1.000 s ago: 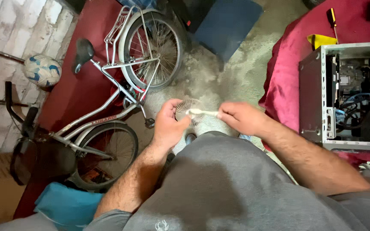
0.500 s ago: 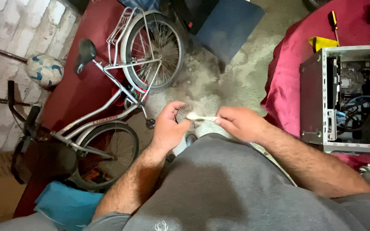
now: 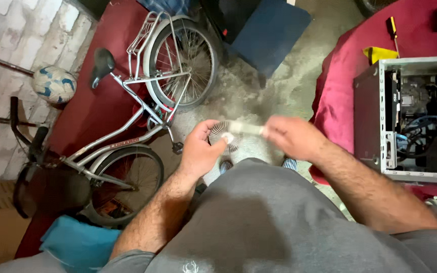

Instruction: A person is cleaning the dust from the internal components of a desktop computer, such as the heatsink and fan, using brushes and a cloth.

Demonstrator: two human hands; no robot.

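My left hand (image 3: pixel 200 151) grips round finned heatsink (image 3: pixel 224 136), right of the bicycle (image 3: pixel 127 126). My right hand (image 3: pixel 292 137), closed on pale brush (image 3: pixel 246 128), bristles touching heatsink; open computer case (image 3: pixel 410 119) farther right.

Bicycle (image 3: pixel 127 136) close left, open computer case (image 3: pixel 410 116) right; bare floor (image 3: pixel 289 81) ahead.

Round finned heatsink (image 3: pixel 223 135): silver-grey, radial fin pattern. Brush (image 3: pixel 246 128): pale, blurred. Bicycle (image 3: pixel 127 136) at 9 o'clock: silver frame, black saddle. Ball (image 3: pixel 54 84) at 10 o'clock: white with blue patches. Cloth (image 3: pixel 345 96) at 2 o'clock: crimson (yellow rag (image 3: pixel 380 52) lying on it). Computer case (image 3: pixel 375 116): grey. Shirt (image 3: pixel 264 222): grey.
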